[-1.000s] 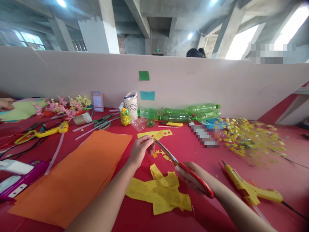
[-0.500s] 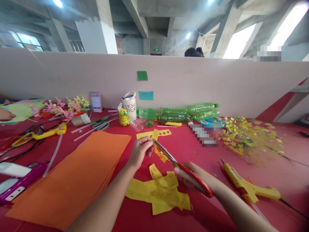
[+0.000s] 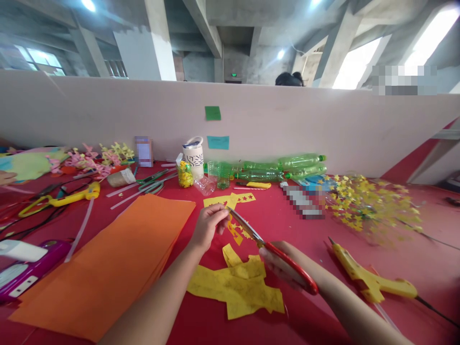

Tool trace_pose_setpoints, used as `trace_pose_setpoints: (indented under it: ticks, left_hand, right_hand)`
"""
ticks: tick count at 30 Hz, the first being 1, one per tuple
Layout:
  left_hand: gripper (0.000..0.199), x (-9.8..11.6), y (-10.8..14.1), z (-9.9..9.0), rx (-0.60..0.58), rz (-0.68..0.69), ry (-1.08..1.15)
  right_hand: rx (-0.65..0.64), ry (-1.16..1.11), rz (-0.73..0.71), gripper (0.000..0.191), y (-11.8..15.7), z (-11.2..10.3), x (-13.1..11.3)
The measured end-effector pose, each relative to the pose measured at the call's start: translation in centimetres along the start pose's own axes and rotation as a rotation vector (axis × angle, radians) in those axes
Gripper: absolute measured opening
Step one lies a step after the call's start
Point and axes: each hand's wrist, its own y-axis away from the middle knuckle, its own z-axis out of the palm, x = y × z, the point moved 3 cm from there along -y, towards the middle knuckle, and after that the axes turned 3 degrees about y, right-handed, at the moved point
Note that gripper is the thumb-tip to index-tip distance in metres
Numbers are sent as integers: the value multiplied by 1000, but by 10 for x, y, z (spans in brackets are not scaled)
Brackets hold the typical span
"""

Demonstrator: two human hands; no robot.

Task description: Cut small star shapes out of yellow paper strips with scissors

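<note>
My left hand (image 3: 212,224) pinches a small piece of yellow paper (image 3: 232,200) above the middle of the red table. Red-handled scissors (image 3: 287,263) are in my right hand (image 3: 283,261), their blades pointing up and left to my left fingertips. Whether the blades are parted is too small to tell. Under the blades lie small yellow stars and a cut strip (image 3: 235,235). Nearer to me rest crumpled yellow scraps (image 3: 240,287). Behind my left hand is a yellow sheet with star-shaped holes (image 3: 245,197).
Orange sheets (image 3: 118,258) lie at the left, near a purple power strip (image 3: 32,273). A yellow glue gun (image 3: 370,278) lies at the right, below a yellow star bunch (image 3: 362,201). Green bottles (image 3: 262,173) and a white cup (image 3: 194,160) stand or lie at the back.
The small yellow piece at my left fingertips has tilted lower, and the orange-yellow strip beneath the blades has shifted. At the far left, another person's hand has moved down and left.
</note>
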Motion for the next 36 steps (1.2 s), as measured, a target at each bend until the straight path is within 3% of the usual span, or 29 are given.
trace_pose_setpoints:
  ticks: [14,36]
  left_hand:
    - [26,3,3,6,-6,10,-3]
    - [24,2,4,9,25,-25,73]
  right_hand:
    - [11,-38,-35,47,-4,8,3]
    - [60,-14,41,51,-1,11,-6]
